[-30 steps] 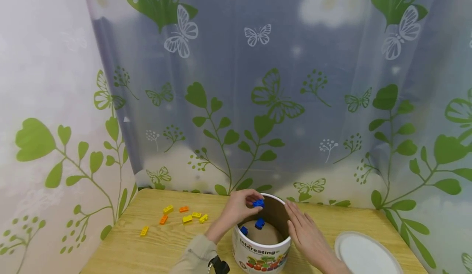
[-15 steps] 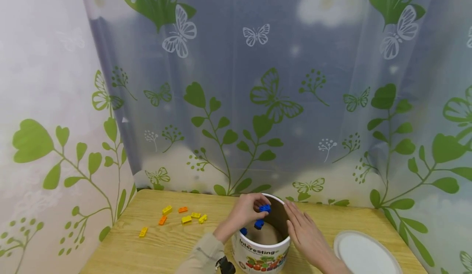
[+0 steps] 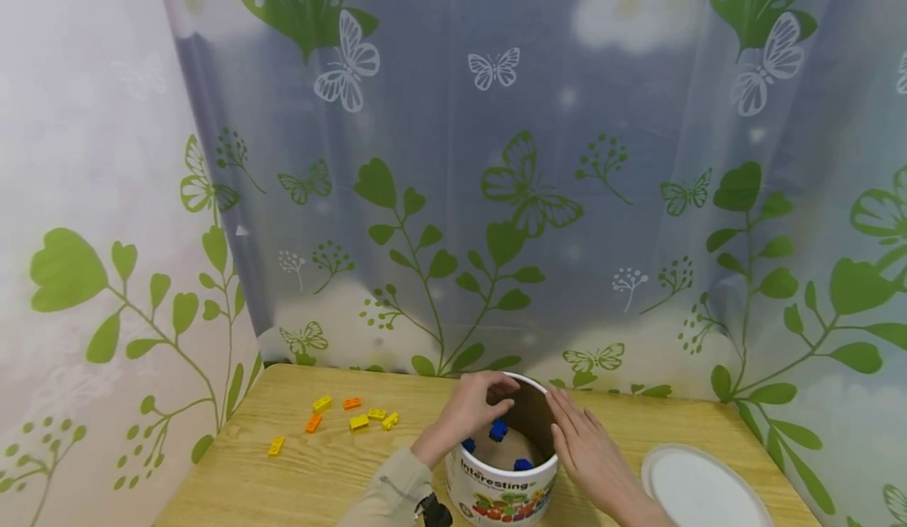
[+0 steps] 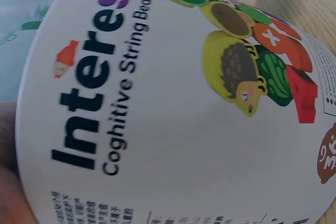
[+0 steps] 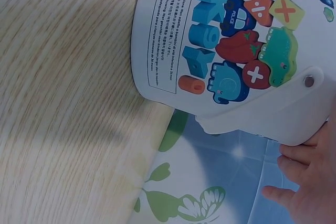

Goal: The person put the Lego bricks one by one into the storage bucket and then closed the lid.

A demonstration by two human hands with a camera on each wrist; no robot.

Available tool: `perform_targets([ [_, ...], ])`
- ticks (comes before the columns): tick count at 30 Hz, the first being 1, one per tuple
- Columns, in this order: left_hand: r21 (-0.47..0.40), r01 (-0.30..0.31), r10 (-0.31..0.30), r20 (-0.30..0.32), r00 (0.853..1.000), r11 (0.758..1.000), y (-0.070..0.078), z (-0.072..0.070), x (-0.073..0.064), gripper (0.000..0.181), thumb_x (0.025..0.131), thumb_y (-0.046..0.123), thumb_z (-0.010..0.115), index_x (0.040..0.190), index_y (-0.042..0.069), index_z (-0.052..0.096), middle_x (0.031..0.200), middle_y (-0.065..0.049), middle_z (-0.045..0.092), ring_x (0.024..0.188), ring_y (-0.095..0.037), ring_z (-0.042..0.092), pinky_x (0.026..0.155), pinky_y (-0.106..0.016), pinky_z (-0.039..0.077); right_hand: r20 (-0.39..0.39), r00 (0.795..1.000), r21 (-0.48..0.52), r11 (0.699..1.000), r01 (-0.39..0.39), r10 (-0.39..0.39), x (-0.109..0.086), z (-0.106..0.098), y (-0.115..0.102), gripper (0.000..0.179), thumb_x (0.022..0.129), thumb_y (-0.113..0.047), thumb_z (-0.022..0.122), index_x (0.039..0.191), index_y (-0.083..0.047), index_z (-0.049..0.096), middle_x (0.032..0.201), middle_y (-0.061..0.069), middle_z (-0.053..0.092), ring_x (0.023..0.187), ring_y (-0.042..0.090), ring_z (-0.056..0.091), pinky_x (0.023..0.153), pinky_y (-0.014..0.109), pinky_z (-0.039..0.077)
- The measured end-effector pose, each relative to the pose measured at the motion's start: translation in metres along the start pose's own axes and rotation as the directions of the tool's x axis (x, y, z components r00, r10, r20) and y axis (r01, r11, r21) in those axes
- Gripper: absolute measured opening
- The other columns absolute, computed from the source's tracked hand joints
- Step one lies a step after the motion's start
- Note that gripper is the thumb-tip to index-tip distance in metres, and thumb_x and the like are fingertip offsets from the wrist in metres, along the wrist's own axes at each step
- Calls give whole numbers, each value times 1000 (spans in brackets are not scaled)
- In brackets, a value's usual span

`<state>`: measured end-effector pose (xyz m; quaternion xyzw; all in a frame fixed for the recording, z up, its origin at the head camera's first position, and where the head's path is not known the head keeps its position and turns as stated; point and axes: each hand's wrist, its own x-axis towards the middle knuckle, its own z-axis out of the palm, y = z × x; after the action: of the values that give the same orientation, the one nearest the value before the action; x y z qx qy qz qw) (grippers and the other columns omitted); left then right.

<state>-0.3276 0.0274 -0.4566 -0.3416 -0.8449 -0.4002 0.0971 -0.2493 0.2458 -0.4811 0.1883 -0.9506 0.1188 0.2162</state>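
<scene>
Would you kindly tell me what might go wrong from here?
The left hand reaches over the bucket and might knock it sideways. If drawn back toward the yellow blocks, the left sleeve could scatter them. The right forearm looks close to the lid, so it might nudge it.

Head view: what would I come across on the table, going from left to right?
Leftmost yellow plastic brick → nearer orange plastic brick → farther orange plastic brick → rightmost yellow plastic brick → left hand → white cylindrical bucket → right hand → round white lid.
</scene>
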Motion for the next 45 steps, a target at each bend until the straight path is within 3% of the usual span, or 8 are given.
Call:
perform_targets([
  [7,-37,-28,23,-121,992,999,-2,-13,-2,17,96,11,71,111,6,74,105,-7,75,93,-20,72,79,-31,61,-13,1000,-3,1000,9,-10,-1,1,1,47,104,-16,55,148,0,50,155,14,47,141,32,45,109,58,42],
  [13,-104,-26,7,-182,983,994,-3,-30,-6,19,95,11,72,113,5,74,108,-8,74,98,-24,72,83,-40,61,-4,1000,11,1000,6,-6,0,0,0,47,104,-16,54,148,0,49,155,14,46,142,33,44,110,59,42],
  [20,-90,15,-37,-238,971,996,-13,-53,-17,22,96,13,72,117,7,73,110,-7,75,99,-23,71,85,-39,60,21,1000,35,999,-8,8,0,-1,-1,48,105,-18,52,150,-1,47,157,14,43,144,34,41,110,60,40],
  [25,-109,67,-95,-273,957,992,-24,-70,-29,23,95,13,72,118,9,73,113,-7,74,101,-26,70,87,-45,59,24,1000,33,999,-5,4,0,-1,-1,47,106,-19,50,150,-1,47,158,14,42,144,34,41,111,60,40],
  [34,-185,166,-222,-348,911,969,-55,-98,-55,25,93,8,74,118,7,73,114,-8,74,102,-28,70,90,-50,58,-8,1000,17,1000,20,-19,0,0,-1,48,104,-16,53,149,1,48,156,15,44,142,34,43,109,60,42],
  [45,-189,287,-341,-413,844,939,-86,-124,-98,24,95,10,72,118,7,73,116,-11,73,105,-29,69,92,-44,58,-20,1000,30,999,25,-24,-1,-1,-2,48,103,-14,54,148,2,48,157,15,43,142,35,43,109,60,42],
])
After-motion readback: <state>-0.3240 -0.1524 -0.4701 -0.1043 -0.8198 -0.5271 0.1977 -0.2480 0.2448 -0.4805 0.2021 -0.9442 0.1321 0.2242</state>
